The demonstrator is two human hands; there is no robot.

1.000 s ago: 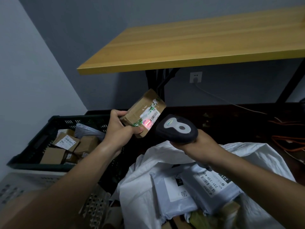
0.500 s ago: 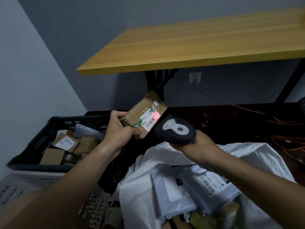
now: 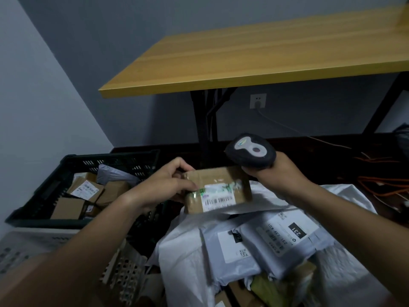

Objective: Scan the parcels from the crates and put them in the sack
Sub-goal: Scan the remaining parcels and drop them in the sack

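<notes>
Parcel (image 3: 218, 189) lowered, in left hand (image 3: 168, 185)

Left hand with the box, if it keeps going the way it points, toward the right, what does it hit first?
Probably the white sack: the left hand holds the cardboard box right at its rim, and the right hand with the scanner seems above that line. Depth unclear.

Dark floor (image 3: 332, 156) under black crate (image 3: 44, 196), white sack (image 3: 345, 196) (orange cables (image 3: 380, 182) alongside)
</notes>
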